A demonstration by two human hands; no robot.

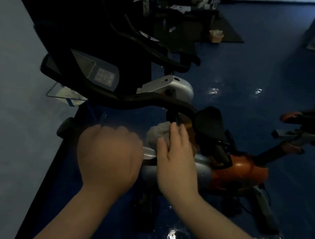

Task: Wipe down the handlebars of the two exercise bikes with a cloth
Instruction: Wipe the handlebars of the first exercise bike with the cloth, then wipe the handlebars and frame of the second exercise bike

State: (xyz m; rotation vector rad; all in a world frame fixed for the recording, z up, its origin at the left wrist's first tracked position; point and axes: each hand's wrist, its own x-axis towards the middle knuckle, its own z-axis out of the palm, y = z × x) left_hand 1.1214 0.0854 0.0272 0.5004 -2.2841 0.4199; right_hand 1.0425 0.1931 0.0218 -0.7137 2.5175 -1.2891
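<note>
The near exercise bike has an orange and silver body (239, 174), a black curved handlebar (147, 101) and a console (97, 71). A grey cloth (157, 135) is bunched just below the handlebar's right end. My right hand (175, 158) rests on the cloth with its fingers spread over it. My left hand (108, 155) is a closed fist beside it, over a silver part of the frame (149, 154); what it grips is hidden. The second bike's black handlebars (161, 51) lie farther back.
A pale wall (5, 99) runs along the left. The floor (259, 72) is glossy blue. An orange-and-black saddle (313, 115) sticks in from the right. A small box (215, 35) and a dark mat (224, 30) lie at the back. A clear holder (65, 95) hangs under the console.
</note>
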